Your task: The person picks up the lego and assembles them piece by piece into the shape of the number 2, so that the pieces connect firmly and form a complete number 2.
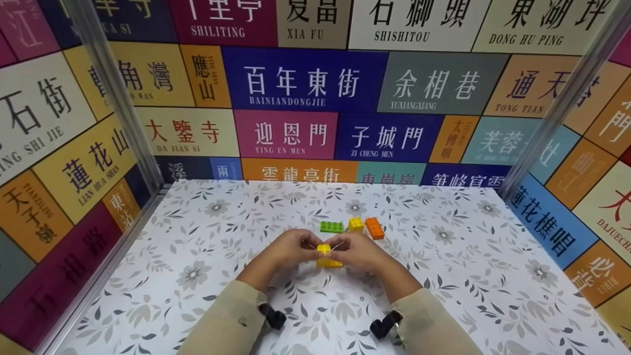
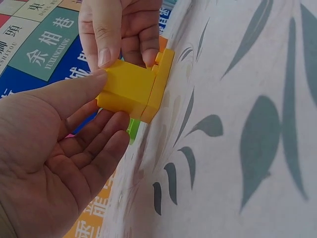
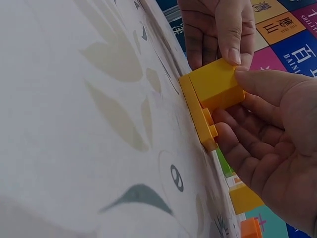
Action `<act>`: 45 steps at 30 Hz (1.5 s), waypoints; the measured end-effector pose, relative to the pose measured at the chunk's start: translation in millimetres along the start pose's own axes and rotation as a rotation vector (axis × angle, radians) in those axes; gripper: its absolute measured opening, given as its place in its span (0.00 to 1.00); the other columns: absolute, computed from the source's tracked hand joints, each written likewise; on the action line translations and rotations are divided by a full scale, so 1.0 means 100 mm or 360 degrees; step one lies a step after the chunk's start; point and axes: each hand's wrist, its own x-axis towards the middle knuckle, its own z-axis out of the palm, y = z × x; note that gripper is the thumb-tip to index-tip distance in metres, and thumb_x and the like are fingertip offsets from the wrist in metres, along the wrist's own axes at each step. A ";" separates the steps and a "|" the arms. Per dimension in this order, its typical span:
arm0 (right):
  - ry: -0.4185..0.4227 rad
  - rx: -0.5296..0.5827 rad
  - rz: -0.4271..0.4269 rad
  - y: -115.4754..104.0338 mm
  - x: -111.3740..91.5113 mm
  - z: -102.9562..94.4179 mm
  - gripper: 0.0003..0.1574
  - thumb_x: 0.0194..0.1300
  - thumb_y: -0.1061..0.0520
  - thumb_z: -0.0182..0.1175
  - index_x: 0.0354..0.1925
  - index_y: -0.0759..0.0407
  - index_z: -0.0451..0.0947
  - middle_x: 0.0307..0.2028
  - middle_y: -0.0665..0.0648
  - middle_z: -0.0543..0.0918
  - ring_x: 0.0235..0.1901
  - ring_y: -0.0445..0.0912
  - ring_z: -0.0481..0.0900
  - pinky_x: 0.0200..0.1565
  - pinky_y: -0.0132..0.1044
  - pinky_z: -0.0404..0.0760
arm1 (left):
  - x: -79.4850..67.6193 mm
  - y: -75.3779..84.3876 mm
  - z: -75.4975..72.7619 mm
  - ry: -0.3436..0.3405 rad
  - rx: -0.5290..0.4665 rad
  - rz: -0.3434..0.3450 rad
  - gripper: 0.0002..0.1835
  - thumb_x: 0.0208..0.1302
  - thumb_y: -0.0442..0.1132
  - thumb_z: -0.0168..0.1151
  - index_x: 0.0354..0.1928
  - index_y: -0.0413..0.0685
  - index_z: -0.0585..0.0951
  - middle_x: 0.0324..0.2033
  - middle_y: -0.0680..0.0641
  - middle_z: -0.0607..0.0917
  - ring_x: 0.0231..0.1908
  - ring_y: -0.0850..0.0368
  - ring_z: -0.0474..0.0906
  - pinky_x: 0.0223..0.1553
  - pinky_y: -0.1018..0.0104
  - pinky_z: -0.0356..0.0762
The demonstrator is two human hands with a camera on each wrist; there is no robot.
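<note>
A yellow toy brick point(image 1: 323, 248) stands on a flatter yellow base brick point(image 1: 329, 263) near the middle of the table. The left hand point(image 1: 296, 249) grips the upper brick from the left, with its thumb against the top edge. From the other side the right hand point(image 1: 360, 251) pinches the same brick, and the two thumbs nearly meet. In the right wrist view the base brick point(image 3: 199, 116) lies on the tabletop, with studs showing beside the upper brick point(image 3: 215, 84). No gap shows between the two bricks in the left wrist view.
Just beyond the hands lie a green brick point(image 1: 332, 227), another yellow brick point(image 1: 355, 225) and an orange brick point(image 1: 374, 228). A leaf-patterned cover point(image 1: 197, 296) lies over the table. Panels with coloured signs point(image 1: 300, 79) enclose the back and sides.
</note>
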 end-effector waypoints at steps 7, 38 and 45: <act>0.0012 -0.0013 -0.0030 0.00 0.00 -0.01 0.18 0.72 0.46 0.71 0.57 0.45 0.88 0.53 0.50 0.91 0.53 0.46 0.88 0.59 0.46 0.87 | 0.02 0.01 0.01 0.0001 -0.0006 -0.0011 0.09 0.66 0.47 0.77 0.45 0.61 0.89 0.45 0.56 0.89 0.48 0.58 0.84 0.58 0.56 0.83; 0.0084 0.0138 0.0060 -0.01 -0.01 -0.22 0.28 0.72 0.44 0.70 0.63 0.57 0.84 0.55 0.55 0.90 0.53 0.48 0.87 0.56 0.44 0.87 | 0.03 0.00 0.02 -0.0002 -0.0010 -0.0067 0.13 0.63 0.47 0.79 0.49 0.61 0.88 0.43 0.57 0.90 0.47 0.58 0.85 0.59 0.56 0.83; 0.0315 0.0182 0.0201 0.13 -0.05 -0.53 0.28 0.73 0.45 0.69 0.65 0.55 0.83 0.57 0.55 0.90 0.55 0.49 0.86 0.55 0.42 0.86 | 0.03 0.01 0.03 -0.0020 -0.0048 -0.0107 0.14 0.63 0.47 0.80 0.49 0.62 0.88 0.44 0.56 0.89 0.47 0.57 0.84 0.59 0.56 0.82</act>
